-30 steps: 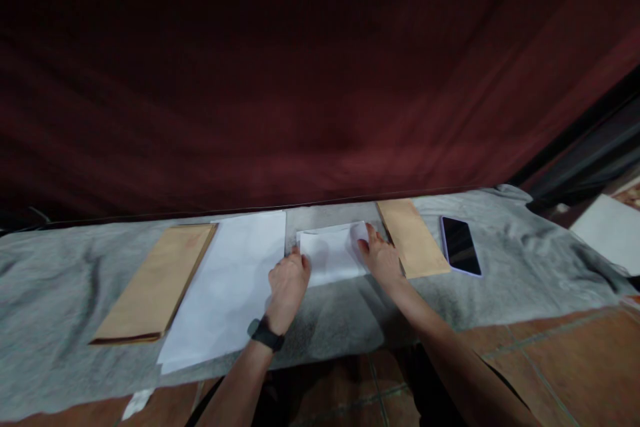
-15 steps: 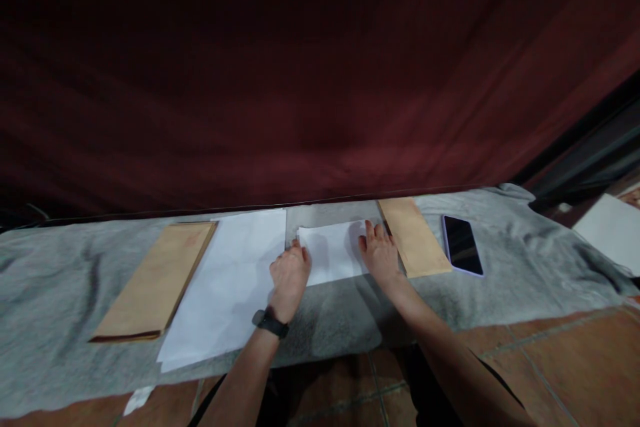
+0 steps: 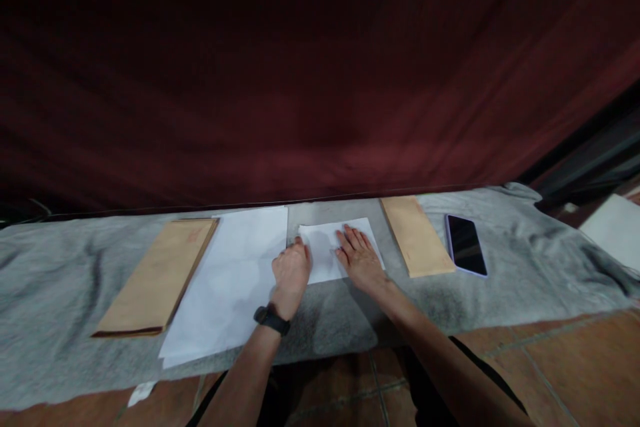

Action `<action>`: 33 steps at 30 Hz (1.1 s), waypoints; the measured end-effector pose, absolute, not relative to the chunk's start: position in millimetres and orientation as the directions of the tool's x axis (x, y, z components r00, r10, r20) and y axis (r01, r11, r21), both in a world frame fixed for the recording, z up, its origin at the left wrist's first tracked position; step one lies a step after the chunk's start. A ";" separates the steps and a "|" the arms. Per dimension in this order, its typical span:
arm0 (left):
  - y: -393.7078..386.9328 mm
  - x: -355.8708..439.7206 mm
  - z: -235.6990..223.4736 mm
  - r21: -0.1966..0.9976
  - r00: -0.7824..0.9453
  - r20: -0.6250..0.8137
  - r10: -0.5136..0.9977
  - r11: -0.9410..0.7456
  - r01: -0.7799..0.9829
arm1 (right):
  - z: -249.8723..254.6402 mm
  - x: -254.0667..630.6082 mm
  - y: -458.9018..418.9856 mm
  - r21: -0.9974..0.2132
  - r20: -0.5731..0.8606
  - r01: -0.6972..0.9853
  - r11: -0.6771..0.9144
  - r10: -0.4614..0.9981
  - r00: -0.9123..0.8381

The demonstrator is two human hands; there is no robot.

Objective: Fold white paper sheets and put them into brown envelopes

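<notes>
A small white sheet of paper (image 3: 324, 255), which looks folded, lies flat on the grey cloth between my arms. At its left edge my left hand (image 3: 291, 267), with a dark watch on the wrist, is closed with the fingers curled and the fingertips on the paper's edge. My right hand (image 3: 359, 257) rests flat on the right half of this paper, fingers spread. Left of my left hand lies a stack of larger white paper sheets (image 3: 235, 280). To the right of my right hand is a brown envelope (image 3: 417, 237), apart from the paper.
A stack of brown envelopes (image 3: 155, 280) lies at the left on the grey cloth (image 3: 45, 300). A phone (image 3: 466, 245) with a purple edge lies at the right. A dark red curtain (image 3: 320, 113) hangs behind, and tiled floor (image 3: 575, 360) shows in front.
My right hand has slid left from the paper's right edge onto its middle and flattened out. My left hand has stayed at the left edge.
</notes>
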State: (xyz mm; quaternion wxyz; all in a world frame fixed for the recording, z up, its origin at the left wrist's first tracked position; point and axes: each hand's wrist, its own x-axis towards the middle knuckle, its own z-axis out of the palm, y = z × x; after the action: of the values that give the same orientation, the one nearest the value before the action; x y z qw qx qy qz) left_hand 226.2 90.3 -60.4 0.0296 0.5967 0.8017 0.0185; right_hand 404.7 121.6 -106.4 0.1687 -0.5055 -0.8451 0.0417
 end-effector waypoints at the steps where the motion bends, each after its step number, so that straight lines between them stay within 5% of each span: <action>1: 89.8 226.0 -60.8 0.066 -0.287 -0.024 0.958 0.288 0.955 | -107.5 404.6 120.5 -0.229 0.238 0.846 0.482 0.870 -0.431; 7: 90.7 235.6 -54.3 0.046 -0.256 0.136 0.957 0.252 0.967 | -109.2 404.0 119.7 -0.191 0.241 0.856 0.480 0.869 -0.433; 10: 92.8 253.9 -60.6 0.120 -0.074 0.244 0.967 0.046 0.992 | -110.0 404.8 120.3 -0.171 0.229 0.856 0.488 0.865 -0.447; 15: 92.4 286.6 -87.0 0.235 0.118 0.203 0.972 -0.166 0.958 | -112.6 409.5 119.5 -0.095 0.214 0.835 0.542 0.830 -0.514; 25: 96.2 269.1 -107.3 0.090 -0.028 0.210 0.977 0.009 0.996 | -117.0 412.1 131.6 -0.139 0.266 0.896 0.423 0.887 -0.377; 33: 94.3 254.3 -112.5 0.135 -0.127 0.281 0.951 0.091 0.987 | -124.5 426.0 137.6 -0.172 0.335 0.936 0.309 0.911 -0.239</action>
State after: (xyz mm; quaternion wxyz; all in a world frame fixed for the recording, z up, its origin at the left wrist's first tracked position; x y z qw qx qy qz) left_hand 254.3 94.3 -112.5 -0.0606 0.6580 0.7362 0.1458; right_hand 426.0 137.6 -124.5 0.1889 -0.5870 -0.7866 -0.0319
